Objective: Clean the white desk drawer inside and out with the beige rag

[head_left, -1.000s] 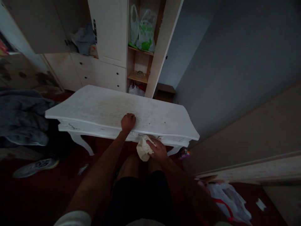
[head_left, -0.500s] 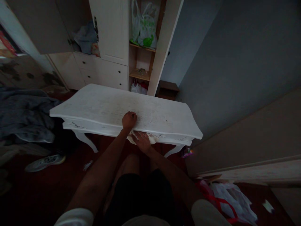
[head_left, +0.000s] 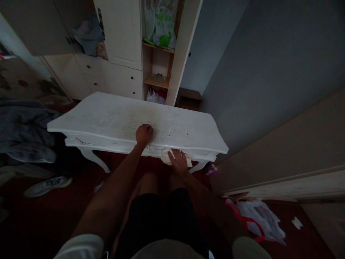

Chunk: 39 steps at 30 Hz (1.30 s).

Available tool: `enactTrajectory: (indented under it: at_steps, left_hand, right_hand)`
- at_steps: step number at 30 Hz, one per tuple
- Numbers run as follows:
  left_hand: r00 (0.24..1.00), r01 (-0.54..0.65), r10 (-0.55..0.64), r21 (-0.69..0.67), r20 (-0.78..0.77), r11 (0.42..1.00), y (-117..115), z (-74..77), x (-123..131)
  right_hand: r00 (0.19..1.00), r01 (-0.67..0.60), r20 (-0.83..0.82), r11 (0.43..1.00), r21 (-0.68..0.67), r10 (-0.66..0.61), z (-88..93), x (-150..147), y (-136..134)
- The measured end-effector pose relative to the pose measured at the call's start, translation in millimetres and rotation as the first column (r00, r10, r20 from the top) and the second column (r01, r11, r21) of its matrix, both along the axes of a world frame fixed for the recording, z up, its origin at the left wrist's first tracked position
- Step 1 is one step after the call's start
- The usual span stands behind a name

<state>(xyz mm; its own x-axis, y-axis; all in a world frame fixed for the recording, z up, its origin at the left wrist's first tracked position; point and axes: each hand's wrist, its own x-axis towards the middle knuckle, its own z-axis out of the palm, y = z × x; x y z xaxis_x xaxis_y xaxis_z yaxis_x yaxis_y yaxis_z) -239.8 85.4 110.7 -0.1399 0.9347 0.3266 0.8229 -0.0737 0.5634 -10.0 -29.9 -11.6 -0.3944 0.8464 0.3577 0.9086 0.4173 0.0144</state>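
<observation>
A white table with curved legs and a carved front stands before me, its top smudged grey in the middle. My left hand rests as a closed fist on the top near the front edge; nothing shows in it. Lower and to the right, my right hand presses a cream cloth against the table's front face, fingers over the cloth. Part of the cloth is hidden beneath that hand.
Behind the table stands a white wardrobe holding plastic bags. Dark grey fabric lies at left above a shoe. At right are a wall and a white plastic bag on the red floor.
My right hand has slid the cloth rightward along the table's front, away from my left hand. My left fist stays on the tabletop. The view has shifted slightly.
</observation>
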Motion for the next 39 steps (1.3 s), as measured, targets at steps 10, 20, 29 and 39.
enactTrajectory:
  at_steps: [10, 20, 29, 39]
  left_hand:
    - [1.0, -0.003, 0.003, 0.009, -0.026, 1.0, 2, -1.3, 0]
    - [1.0, -0.012, 0.012, 0.03, -0.027, 0.999, 5, -4.6, 0]
    - [0.999, -0.019, 0.02, 0.043, -0.041, 0.999, 5, -3.1, 0]
    - [0.999, -0.005, 0.008, 0.053, -0.047, 0.999, 5, -3.8, -1]
  right_hand:
    - [0.998, 0.044, 0.045, 0.988, -0.147, -0.038, 17.9, 9, -18]
    - [0.948, 0.272, -0.14, 0.956, -0.109, -0.286, 20.0, 95, -36]
    - [0.618, 0.605, -0.659, 0.795, 0.052, -0.428, 23.6, 130, -30]
    - [0.689, 0.46, -0.664, 0.883, 0.092, -0.289, -0.3, 54, -11]
